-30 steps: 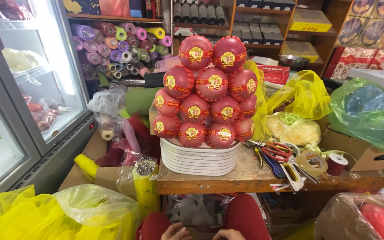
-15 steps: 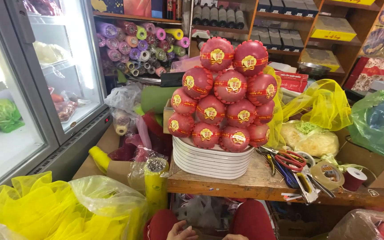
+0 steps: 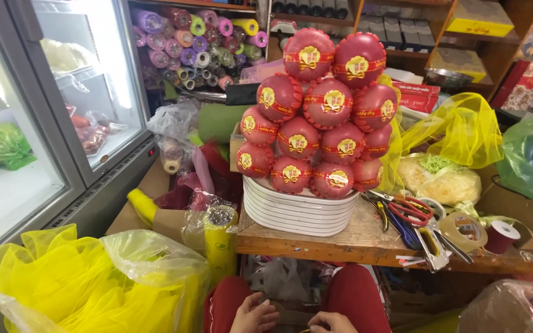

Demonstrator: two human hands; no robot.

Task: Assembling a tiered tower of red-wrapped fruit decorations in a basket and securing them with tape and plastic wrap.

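Observation:
My left hand (image 3: 253,314) and my right hand (image 3: 331,322) sit low at the bottom edge, between my knees in red trousers (image 3: 356,293), fingers curled close together. What they hold, if anything, is cut off by the frame. Above them a wooden table (image 3: 340,240) carries a stack of white ribbed trays (image 3: 300,213). On the trays stands a pyramid of red wrapped fruit (image 3: 319,117), each with a gold ribbon and round gold sticker.
Scissors (image 3: 402,206), a stapler (image 3: 433,246), tape rolls (image 3: 464,228) and red ribbon (image 3: 501,236) lie on the table's right. Yellow mesh in plastic (image 3: 87,283) fills the lower left. Glass-door fridges (image 3: 63,105) stand left, ribbon rolls (image 3: 205,43) on back shelves.
The view has shifted so the fruit pyramid sits further right and nearer. My hands have risen slightly into the bottom edge.

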